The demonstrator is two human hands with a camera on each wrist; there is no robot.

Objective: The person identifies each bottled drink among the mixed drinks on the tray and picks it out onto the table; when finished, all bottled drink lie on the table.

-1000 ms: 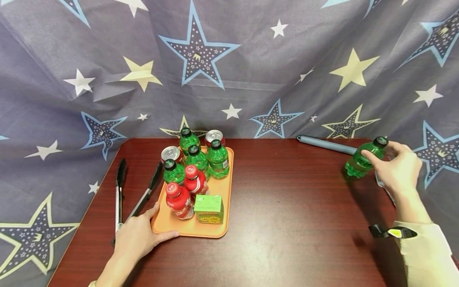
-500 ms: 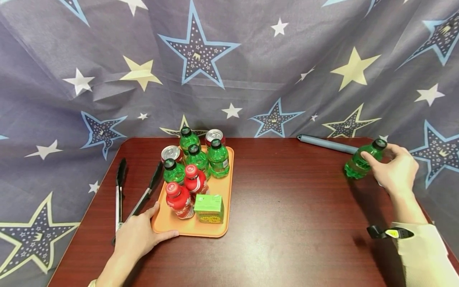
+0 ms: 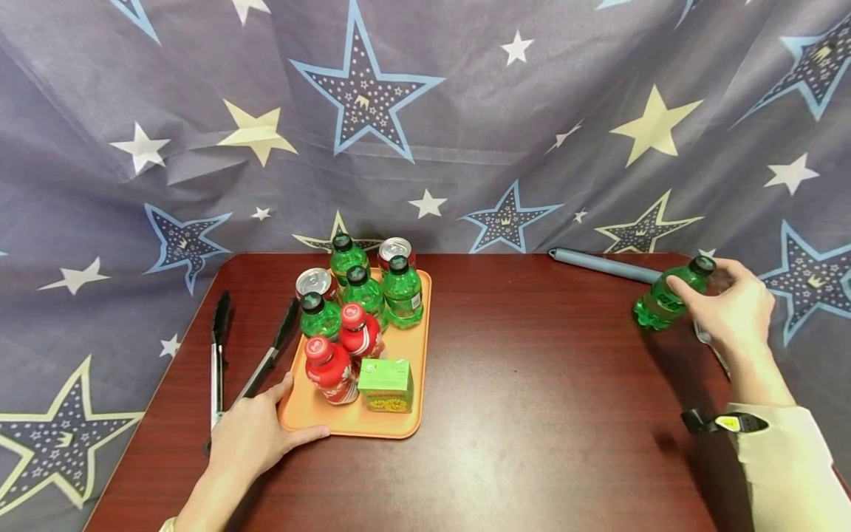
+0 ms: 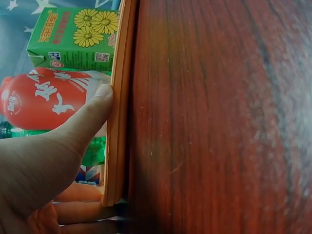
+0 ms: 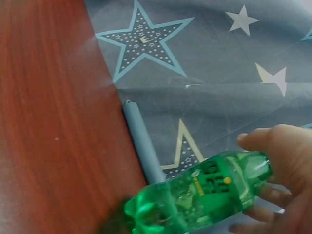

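At the right in the head view, my right hand (image 3: 738,307) grips a green plastic bottle (image 3: 668,299) near its black cap. The bottle leans, its base lower left, close over the table. In the right wrist view the fingers wrap the neck end of this bottle (image 5: 200,192). My left hand (image 3: 249,432) holds the near left corner of an orange tray (image 3: 346,425), thumb on the rim (image 4: 116,92). Several green bottles (image 3: 404,295) stand on the tray with two red bottles (image 3: 330,373), two cans (image 3: 315,282) and a green drink carton (image 3: 385,388).
Black-tipped metal tongs (image 3: 218,369) lie spread left of the tray, partly under my left arm. A blue-grey rod (image 3: 605,264) lies along the table's back edge. Beside my right hand is a metal utensil (image 3: 714,351), partly hidden. A star-patterned cloth (image 3: 465,133) hangs behind.
My right hand has come very slightly left with the green bottle. The left hand stays at the tray corner, and the tray's contents are unmoved.
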